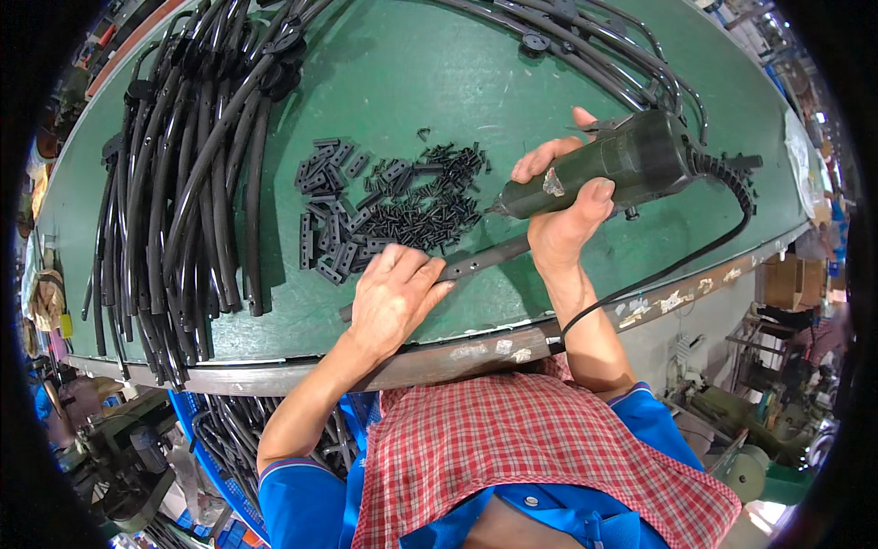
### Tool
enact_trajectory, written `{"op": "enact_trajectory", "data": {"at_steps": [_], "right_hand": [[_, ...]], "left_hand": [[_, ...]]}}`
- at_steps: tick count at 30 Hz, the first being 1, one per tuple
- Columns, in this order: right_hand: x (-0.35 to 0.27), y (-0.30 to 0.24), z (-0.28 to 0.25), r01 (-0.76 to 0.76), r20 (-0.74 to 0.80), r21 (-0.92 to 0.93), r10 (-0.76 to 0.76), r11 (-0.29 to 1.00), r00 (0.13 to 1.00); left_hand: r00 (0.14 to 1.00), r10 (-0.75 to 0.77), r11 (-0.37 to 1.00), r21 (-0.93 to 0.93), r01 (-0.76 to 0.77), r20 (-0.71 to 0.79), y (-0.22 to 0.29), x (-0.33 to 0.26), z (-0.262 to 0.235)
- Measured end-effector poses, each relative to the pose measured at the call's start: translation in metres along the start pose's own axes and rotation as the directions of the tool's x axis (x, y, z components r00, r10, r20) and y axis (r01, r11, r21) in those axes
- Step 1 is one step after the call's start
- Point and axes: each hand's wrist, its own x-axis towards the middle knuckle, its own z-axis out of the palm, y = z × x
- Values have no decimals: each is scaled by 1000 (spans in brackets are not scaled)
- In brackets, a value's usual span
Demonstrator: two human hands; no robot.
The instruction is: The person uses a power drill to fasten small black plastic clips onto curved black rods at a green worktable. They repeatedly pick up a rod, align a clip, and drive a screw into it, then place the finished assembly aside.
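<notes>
I see right hand clenched around a dark green power screwdriver, tip down by the screw pile. Left hand presses flat on a dark metal bar lying on the green table, near its front edge.

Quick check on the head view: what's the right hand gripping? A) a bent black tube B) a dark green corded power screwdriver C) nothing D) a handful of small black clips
B: the right hand is wrapped around the dark green power screwdriver, whose coiled cord trails off right, while the left hand presses down the flat dark bar on the green table.
</notes>
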Motion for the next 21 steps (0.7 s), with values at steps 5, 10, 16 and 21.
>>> {"op": "enact_trajectory", "data": {"at_steps": [5, 10, 16, 21], "right_hand": [[-4, 1, 0, -86, -34, 110, 91, 990, 995], [-6, -30, 3, -117, -126, 282, 158, 952, 979], [-18, -37, 6, -122, -71, 433, 169, 893, 983], [-29, -35, 21, -191, -4, 467, 219, 863, 976]], "left_hand": [[1000, -24, 999, -43, 25, 20, -2, 1, -1], [997, -67, 996, -59, 70, 45, -4, -3, -2], [984, -121, 977, -191, 95, -134, -4, 1, -5], [981, -104, 952, -301, 50, -166, -12, -5, 2]]}}
